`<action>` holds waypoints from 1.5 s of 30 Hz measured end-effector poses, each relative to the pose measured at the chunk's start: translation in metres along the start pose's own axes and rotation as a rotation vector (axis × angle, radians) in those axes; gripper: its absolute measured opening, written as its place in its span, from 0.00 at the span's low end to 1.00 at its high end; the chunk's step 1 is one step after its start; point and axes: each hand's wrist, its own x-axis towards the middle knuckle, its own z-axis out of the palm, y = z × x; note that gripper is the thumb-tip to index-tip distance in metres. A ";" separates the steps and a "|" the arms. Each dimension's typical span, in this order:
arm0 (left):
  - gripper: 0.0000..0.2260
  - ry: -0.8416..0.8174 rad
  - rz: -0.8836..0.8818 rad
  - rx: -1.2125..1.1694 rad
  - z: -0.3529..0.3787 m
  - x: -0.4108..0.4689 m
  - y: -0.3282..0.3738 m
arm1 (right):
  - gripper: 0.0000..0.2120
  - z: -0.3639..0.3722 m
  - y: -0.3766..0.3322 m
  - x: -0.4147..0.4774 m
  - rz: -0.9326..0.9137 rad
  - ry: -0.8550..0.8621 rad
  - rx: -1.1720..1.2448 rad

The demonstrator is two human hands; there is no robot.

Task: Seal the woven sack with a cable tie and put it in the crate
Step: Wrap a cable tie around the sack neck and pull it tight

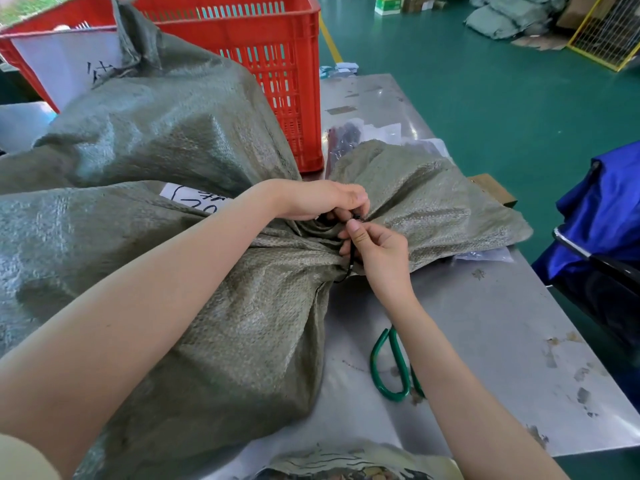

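Woven sack (207,306) lies on steel table (485,341), neck bunched. Left hand (325,199) grips the gather; right hand (377,251) pinches black cable tie (350,258) at the neck. Green-handled scissors (388,368) beside right forearm. Red crate (277,64) behind sack.

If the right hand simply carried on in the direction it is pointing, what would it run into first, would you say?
The right hand points up and away towards the left hand, which sits at the sack's gathered neck. It would likely meet the left hand's fingers first, then the red crate beyond; depth is uncertain.
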 end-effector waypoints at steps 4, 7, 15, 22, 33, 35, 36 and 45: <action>0.07 -0.116 0.032 -0.063 -0.001 -0.002 -0.003 | 0.16 -0.001 -0.002 -0.003 0.156 -0.023 0.081; 0.09 -0.072 0.025 0.017 -0.004 -0.002 -0.005 | 0.13 0.000 -0.002 -0.004 0.133 -0.005 0.041; 0.08 -0.066 -0.021 0.247 -0.010 -0.007 -0.004 | 0.20 -0.002 -0.020 -0.005 0.174 0.024 0.070; 0.05 0.004 -0.046 0.314 -0.014 -0.010 -0.006 | 0.17 -0.002 -0.019 -0.011 0.175 -0.071 -0.015; 0.06 0.105 -0.045 0.370 -0.031 -0.012 -0.016 | 0.18 0.001 -0.025 -0.031 0.168 -0.043 0.003; 0.06 0.139 -0.064 0.377 -0.036 -0.014 -0.021 | 0.20 0.001 -0.024 -0.041 0.183 -0.090 0.014; 0.08 0.149 -0.065 0.373 -0.038 -0.015 -0.023 | 0.21 0.001 -0.024 -0.045 0.198 -0.111 0.025; 0.10 0.081 -0.080 0.443 -0.034 -0.008 -0.025 | 0.19 0.002 -0.041 -0.002 0.486 -0.304 -0.261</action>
